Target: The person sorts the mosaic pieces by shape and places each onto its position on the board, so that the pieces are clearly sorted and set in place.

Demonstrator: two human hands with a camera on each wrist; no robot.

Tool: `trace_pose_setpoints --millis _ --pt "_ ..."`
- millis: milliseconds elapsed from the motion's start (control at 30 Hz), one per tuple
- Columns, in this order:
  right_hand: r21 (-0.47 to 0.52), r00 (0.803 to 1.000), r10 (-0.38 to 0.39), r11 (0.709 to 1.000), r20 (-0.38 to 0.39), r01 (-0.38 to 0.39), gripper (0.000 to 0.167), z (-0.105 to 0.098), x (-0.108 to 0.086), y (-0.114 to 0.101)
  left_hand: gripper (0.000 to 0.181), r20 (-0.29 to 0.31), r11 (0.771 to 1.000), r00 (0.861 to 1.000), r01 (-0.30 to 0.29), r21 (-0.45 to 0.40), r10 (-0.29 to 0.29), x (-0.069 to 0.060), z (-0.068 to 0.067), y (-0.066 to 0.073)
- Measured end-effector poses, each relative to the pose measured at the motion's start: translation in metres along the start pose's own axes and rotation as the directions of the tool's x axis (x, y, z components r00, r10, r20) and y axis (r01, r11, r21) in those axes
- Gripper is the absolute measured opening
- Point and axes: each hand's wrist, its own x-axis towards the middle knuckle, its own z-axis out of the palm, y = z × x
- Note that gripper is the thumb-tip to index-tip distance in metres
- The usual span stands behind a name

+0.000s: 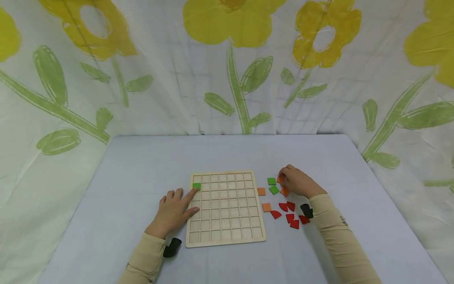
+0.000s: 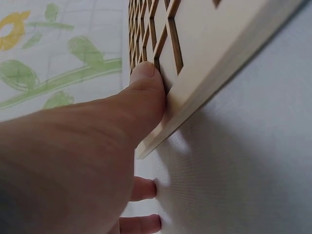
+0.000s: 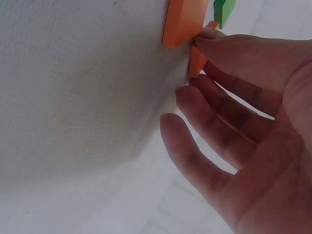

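A pale wooden grid board (image 1: 226, 243) lies flat on the table. My left hand (image 1: 173, 211) rests at its left edge, the index fingertip touching a green square tile (image 1: 196, 185) in a cell of the left column. In the left wrist view the thumb (image 2: 146, 87) presses on the board's rim. Right of the board, my right hand (image 1: 299, 182) pinches an orange square tile (image 1: 280, 179) between thumb and fingers. In the right wrist view that orange tile (image 3: 197, 61) is partly covered by the fingers. A second orange tile (image 1: 285, 192) lies just below the hand.
Two loose green tiles (image 1: 271, 181) lie left of my right hand. Two orange tiles (image 1: 261, 191), (image 1: 267, 207) sit near the board's right edge. Several red quarter-circle pieces (image 1: 290, 218) are scattered below. A flowered curtain (image 1: 170, 86) hangs behind the table (image 1: 149, 157).
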Motion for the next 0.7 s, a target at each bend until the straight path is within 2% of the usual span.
trace_pose_setpoints --millis 100,333,700 --pt "-0.004 1.0 0.004 1.0 -0.002 -0.004 0.023 -0.001 -0.001 0.0 0.059 -0.006 1.0 1.0 -0.005 0.004 0.005 0.0 0.0 0.0" --pt "0.006 0.999 -0.042 0.999 -0.018 0.042 0.024 -0.004 0.002 -0.009 0.06 -0.01 1.0 1.0 -0.004 0.009 0.004 -0.001 0.001 -0.001" --pt "0.001 0.979 -0.2 0.98 -0.041 0.2 0.026 -0.01 0.013 -0.054 0.06 0.008 1.0 1.0 0.008 0.026 -0.008 -0.002 0.002 -0.001"
